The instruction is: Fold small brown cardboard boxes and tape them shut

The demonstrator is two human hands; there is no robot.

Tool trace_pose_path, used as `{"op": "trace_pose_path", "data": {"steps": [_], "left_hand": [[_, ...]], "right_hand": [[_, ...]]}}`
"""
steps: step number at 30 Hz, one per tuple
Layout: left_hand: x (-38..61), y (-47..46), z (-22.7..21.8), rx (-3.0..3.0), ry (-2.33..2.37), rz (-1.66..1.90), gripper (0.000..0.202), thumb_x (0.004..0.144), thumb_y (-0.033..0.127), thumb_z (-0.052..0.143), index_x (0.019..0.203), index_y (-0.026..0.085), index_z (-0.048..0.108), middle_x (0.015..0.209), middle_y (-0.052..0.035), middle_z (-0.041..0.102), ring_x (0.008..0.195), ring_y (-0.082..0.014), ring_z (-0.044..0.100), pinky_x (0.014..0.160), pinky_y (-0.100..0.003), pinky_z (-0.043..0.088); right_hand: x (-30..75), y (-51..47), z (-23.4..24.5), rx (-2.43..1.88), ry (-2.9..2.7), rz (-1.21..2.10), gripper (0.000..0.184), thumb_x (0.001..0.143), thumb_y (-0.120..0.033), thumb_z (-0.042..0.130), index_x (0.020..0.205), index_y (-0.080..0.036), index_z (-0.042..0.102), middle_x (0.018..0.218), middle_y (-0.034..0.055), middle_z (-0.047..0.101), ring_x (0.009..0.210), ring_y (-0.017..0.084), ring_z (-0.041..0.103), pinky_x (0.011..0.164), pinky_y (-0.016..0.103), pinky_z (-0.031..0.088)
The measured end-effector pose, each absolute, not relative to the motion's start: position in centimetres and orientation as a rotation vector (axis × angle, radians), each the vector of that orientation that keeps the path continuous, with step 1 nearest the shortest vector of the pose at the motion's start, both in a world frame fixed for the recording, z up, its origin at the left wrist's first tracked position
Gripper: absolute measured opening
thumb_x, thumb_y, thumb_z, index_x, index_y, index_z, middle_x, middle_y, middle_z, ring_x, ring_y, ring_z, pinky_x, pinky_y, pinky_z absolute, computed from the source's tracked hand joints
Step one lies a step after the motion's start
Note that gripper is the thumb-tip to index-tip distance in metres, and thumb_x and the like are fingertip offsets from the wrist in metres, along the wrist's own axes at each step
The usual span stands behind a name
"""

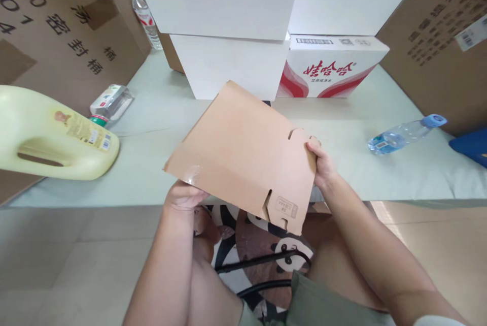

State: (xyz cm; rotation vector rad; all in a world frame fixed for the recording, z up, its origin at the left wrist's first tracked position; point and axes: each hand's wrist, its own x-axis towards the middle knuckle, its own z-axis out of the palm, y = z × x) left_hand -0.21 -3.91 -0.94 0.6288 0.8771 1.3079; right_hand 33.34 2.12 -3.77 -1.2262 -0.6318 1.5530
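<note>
A flat brown cardboard box (243,148), tilted and with slots cut near its right end, is held up between my two hands over the table's front edge. My left hand (185,195) grips its lower left edge, the fingers partly hidden beneath it. At the right end, my right hand (322,164) is closed on the box, with the thumb and fingertips at the edge. A piece of clear tape (192,174) shines near the left corner. Small print (286,207) marks the lower right corner.
White cartons (232,64) stand stacked behind the cardboard, beside a red-and-white carton (331,67). A yellow jug (57,135) and a clear bottle (114,102) lie left. Another bottle (403,135) lies right. Large brown boxes (445,41) flank the green-covered table (152,153).
</note>
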Motion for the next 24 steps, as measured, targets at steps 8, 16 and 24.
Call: {"op": "trace_pose_path", "data": {"steps": [8, 16, 24], "left_hand": [[0.8, -1.2, -0.1, 0.389, 1.054, 1.397, 0.018, 0.077, 0.020, 0.066, 0.095, 0.021, 0.065, 0.085, -0.0026, 0.074, 0.065, -0.0152, 0.068, 0.050, -0.023, 0.054], [1.0, -0.7, 1.0, 0.216, 1.023, 1.422, 0.012, 0.086, 0.021, 0.052, 0.091, 0.018, 0.063, 0.072, -0.0022, 0.068, 0.067, -0.0168, 0.069, 0.070, -0.032, 0.060], [0.4, -1.1, 1.8, 0.147, 1.039, 1.451, 0.018, 0.082, 0.027, 0.048, 0.079, 0.016, 0.061, 0.067, -0.0008, 0.062, 0.051, -0.0114, 0.062, 0.047, -0.020, 0.048]], "right_hand": [[32.0, 1.5, -3.7, -1.167, -0.796, 1.516, 0.048, 0.060, -0.057, 0.085, 0.085, -0.024, 0.061, 0.064, -0.0039, 0.064, 0.055, 0.013, 0.059, 0.048, 0.026, 0.051], [30.8, -0.9, -1.6, -1.170, -0.860, 1.505, 0.044, 0.055, -0.049, 0.087, 0.062, -0.020, 0.055, 0.046, -0.0054, 0.050, 0.035, 0.005, 0.037, 0.032, 0.020, 0.029], [41.7, -4.6, 10.4, -1.213, -0.608, 0.787, 0.023, 0.059, -0.011, 0.075, 0.067, -0.022, 0.057, 0.057, -0.0071, 0.055, 0.037, 0.003, 0.041, 0.030, 0.015, 0.030]]}}
